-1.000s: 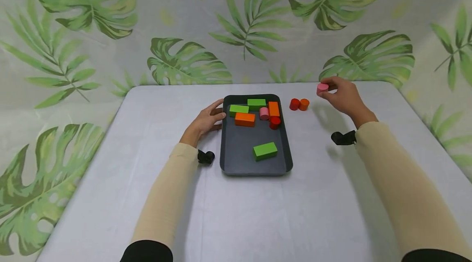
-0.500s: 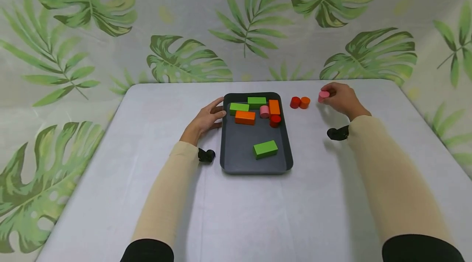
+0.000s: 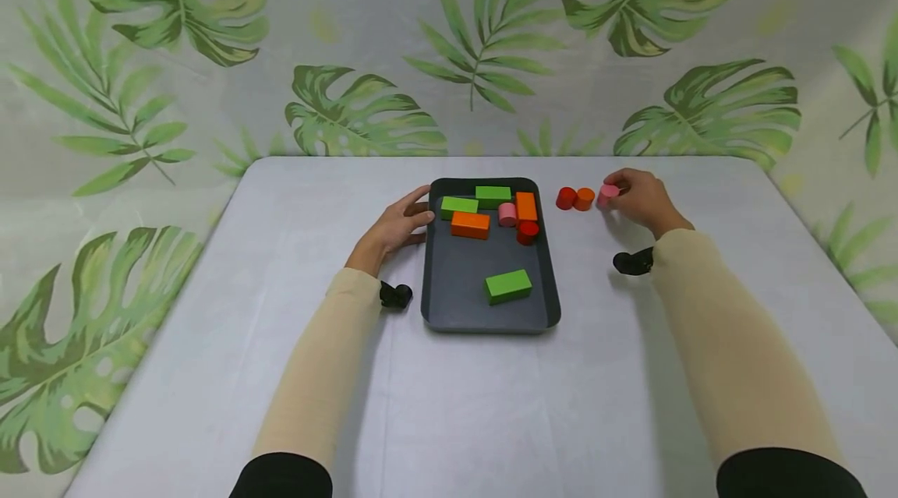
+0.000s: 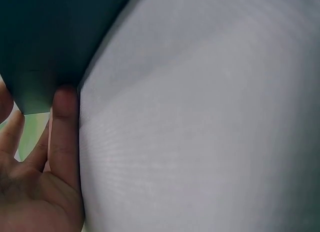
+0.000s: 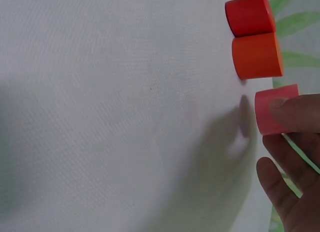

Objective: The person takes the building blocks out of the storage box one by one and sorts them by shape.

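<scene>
My right hand [image 3: 644,198] pinches a pink cylinder block [image 3: 607,194] between thumb and fingers. In the right wrist view the pink block [image 5: 272,109] sits apart from its shadow, just above the table. Left of it an orange cylinder [image 3: 584,199] and a red cylinder [image 3: 565,198] stand side by side, touching. My left hand [image 3: 395,229] rests against the left side of a dark grey tray [image 3: 459,303], fingers fairly straight. In the left wrist view its fingers [image 4: 64,137] touch the tray's wall [image 4: 55,46]; part of the hand is out of frame.
Inside the tray lie green blocks [image 3: 508,287], orange blocks [image 3: 470,224], a pink cylinder [image 3: 507,214] and a red cylinder [image 3: 528,232]. A white cloth covers the table [image 3: 463,404]. Behind it hangs a leaf-patterned backdrop [image 3: 491,124].
My right hand has come down and leftward with the pink cylinder, closer to the orange cylinder. My left hand and the tray have kept their place.
</scene>
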`<control>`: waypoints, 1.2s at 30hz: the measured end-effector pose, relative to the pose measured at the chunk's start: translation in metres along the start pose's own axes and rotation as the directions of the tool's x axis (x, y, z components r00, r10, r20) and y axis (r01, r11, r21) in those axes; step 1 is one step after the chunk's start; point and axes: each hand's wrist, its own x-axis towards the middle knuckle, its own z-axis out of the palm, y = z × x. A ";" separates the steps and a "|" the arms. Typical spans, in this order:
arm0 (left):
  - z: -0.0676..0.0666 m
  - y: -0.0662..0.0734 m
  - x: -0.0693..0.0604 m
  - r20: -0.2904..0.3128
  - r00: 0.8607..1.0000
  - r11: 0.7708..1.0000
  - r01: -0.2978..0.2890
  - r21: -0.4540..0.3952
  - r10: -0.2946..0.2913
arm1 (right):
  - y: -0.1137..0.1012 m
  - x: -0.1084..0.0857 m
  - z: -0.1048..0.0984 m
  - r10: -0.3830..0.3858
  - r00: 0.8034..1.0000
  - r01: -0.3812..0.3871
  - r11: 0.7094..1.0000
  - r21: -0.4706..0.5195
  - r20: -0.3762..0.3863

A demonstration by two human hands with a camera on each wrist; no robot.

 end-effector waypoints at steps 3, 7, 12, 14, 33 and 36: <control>0.000 0.000 -0.001 -0.001 1.000 1.000 -0.002 -0.004 0.002 | 0.000 0.001 0.003 0.023 1.000 -0.023 1.000 0.008 0.009; 0.000 -0.001 -0.001 0.004 1.000 1.000 -0.013 0.027 0.013 | 0.001 0.002 0.007 0.049 0.999 -0.050 0.999 0.013 0.016; 0.003 -0.001 -0.001 0.005 1.000 0.999 -0.007 0.036 0.007 | 0.005 0.003 0.012 0.057 0.998 -0.057 0.998 0.008 0.016; 0.003 -0.001 -0.001 0.006 1.000 1.000 0.000 0.021 0.000 | 0.006 0.003 0.013 0.057 0.998 -0.057 0.998 0.009 0.015; 0.001 -0.003 0.001 -0.010 1.000 1.000 -0.006 -0.001 0.006 | 0.002 0.004 0.017 0.045 0.999 -0.045 0.999 0.020 0.002; 0.000 -0.003 0.002 -0.009 1.000 1.000 -0.012 0.003 0.012 | 0.003 0.005 0.017 0.046 0.999 -0.046 0.999 0.012 0.000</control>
